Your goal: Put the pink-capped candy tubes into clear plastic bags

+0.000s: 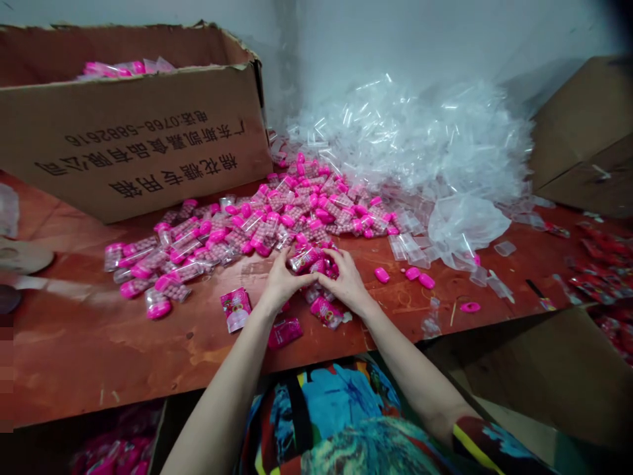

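My left hand (285,282) and my right hand (345,281) curve toward each other with thumbs meeting, cupped around a small bunch of shiny pink packets (305,259). The fingertips partly hide the bunch. Just beyond them spreads a heap of clear little bottles (267,227) with pink caps and pale pink balls inside. Closer to me, a flat pink packet (236,309) lies left of my left wrist. A darker pink packet (285,333) lies between my forearms, and another printed packet (326,311) rests beside my right wrist.
A cardboard box (148,142) with pink-capped items stands at the back left. Many clear plastic tubes (410,138) are piled against the wall. Loose pink caps (419,277) lie on the red table (198,356). Red packets (610,264) and another carton (583,125) are at right.
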`<state>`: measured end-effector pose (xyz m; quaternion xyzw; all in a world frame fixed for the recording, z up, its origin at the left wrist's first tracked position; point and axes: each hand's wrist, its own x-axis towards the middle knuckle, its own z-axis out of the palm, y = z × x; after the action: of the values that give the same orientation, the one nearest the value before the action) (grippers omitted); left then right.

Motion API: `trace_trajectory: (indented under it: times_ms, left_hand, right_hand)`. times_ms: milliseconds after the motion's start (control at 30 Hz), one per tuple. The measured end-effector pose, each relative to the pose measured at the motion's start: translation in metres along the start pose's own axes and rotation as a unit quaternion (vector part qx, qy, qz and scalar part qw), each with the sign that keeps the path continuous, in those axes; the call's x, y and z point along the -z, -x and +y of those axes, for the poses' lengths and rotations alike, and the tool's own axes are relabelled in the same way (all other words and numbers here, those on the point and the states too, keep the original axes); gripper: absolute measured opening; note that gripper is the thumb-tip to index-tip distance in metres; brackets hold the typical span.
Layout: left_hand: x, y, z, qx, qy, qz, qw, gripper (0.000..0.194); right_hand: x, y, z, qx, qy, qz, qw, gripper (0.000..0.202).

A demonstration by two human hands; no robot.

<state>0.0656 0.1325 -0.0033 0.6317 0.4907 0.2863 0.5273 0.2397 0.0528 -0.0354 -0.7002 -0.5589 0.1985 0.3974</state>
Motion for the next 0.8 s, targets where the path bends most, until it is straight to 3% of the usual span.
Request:
trace_trajectory:
  times_ms: [133,233,400,500,567,667,800]
  left_hand:
    - [-0.007,-0.005,0.010,0.070,0.087,-0.046,0.993,0.105]
    - [-0.011,-0.008,0.018,0.133,0.158,-0.070,0.976,0.094]
    - [-0.023,-0.005,0.023,0.133,0.276,0.026,0.952,0.074]
    - [-0.015,0.010,0.028,0.102,0.338,0.120,0.928,0.064]
    - [0.003,0.026,0.029,0.063,0.347,0.182,0.918,0.059]
    - [0.052,0.062,0.020,0.007,0.370,0.264,0.891,0.054]
    - [0.130,0.145,-0.012,-0.025,0.363,0.416,0.834,0.054]
  right_hand:
    - [-0.008,-0.001,-0.005,0.039,-0.079,-0.001,0.996,0.057]
    - [-0.011,-0.007,-0.008,0.059,-0.117,-0.009,0.991,0.059]
    - [-0.016,-0.014,-0.026,0.049,-0.135,0.003,0.990,0.054]
    - [-0.021,-0.013,-0.053,0.090,-0.144,-0.012,0.985,0.054]
    - [-0.032,-0.012,-0.078,0.121,-0.158,-0.040,0.979,0.055]
    - [-0.066,-0.002,-0.128,0.169,-0.190,-0.107,0.961,0.058]
    - [-0.136,0.051,-0.203,0.238,-0.250,-0.212,0.914,0.054]
